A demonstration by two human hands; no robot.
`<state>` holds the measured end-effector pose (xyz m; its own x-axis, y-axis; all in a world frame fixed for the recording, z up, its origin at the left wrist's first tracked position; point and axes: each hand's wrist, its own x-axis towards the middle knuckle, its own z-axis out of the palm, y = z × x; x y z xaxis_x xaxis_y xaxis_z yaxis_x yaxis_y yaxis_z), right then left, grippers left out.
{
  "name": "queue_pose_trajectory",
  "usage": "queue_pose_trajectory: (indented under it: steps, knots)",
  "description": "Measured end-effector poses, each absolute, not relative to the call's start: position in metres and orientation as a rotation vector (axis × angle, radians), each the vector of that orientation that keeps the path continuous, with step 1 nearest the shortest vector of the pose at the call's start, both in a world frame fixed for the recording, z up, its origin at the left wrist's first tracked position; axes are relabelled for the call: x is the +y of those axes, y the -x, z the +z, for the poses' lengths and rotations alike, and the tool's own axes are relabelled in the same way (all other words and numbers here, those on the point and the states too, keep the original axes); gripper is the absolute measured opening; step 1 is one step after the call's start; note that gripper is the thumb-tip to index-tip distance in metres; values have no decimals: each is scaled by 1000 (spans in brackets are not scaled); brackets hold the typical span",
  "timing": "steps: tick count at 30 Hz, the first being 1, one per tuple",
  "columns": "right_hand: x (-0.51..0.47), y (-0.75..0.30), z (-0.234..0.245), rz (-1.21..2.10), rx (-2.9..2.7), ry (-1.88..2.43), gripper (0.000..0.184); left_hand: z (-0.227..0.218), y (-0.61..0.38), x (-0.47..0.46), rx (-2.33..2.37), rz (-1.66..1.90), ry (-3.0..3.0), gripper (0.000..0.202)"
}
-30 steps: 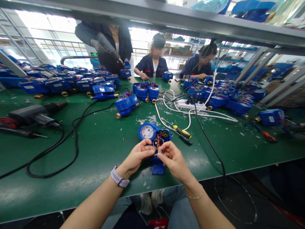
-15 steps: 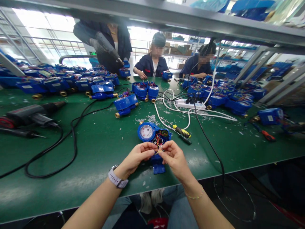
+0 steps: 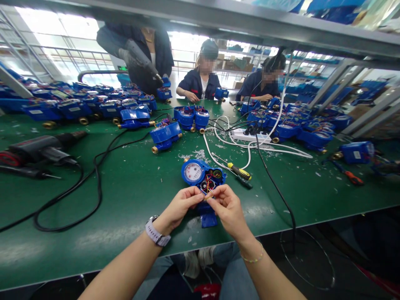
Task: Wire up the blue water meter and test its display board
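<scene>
A blue water meter (image 3: 193, 171) lies in front of me with its housing open, showing a round white dial and thin coloured wires (image 3: 208, 182) inside. My left hand (image 3: 184, 203) pinches wires between thumb and fingertips at the near side of the housing. Close beside it, my right hand (image 3: 227, 207) is also closed in a pinch on the wires, the fingertips of both hands nearly touching. Below them a blue cover flap (image 3: 208, 219) rests on the table. Exactly which wire each hand grips is partly hidden by the fingers.
Yellow-black screwdriver (image 3: 239, 171) and white power strip (image 3: 250, 136) lie beyond the meter. At left is a heat gun (image 3: 40, 148) with a black cord. More blue meters (image 3: 164, 135) stand behind. Three co-workers sit or stand across the green table (image 3: 125, 200); a metal shelf (image 3: 218, 21) hangs overhead.
Both hands stay at the wires, with only slight finger movement. Across the table, a co-worker's blue meter has tilted and shifted slightly. The view has moved a little.
</scene>
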<state>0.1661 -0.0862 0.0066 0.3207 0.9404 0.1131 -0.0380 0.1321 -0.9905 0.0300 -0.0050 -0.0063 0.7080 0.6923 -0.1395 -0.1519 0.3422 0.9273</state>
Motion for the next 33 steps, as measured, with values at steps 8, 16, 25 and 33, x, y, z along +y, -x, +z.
queue_pose_trajectory:
  steps: [8,16,25,33]
  knots:
    - [-86,-172,4,1010,-1061,1130,22,-3,-32,-6,572,599,-1072,39]
    - [-88,-181,5,1060,-1211,1147,15,-8,-33,-5,566,599,-1081,36]
    - [-89,-177,4,1032,-1125,1199,16,0,-29,-4,609,603,-1369,36]
    - [-91,-172,8,865,-1238,1337,10,-7,-29,-1,686,646,-1556,36]
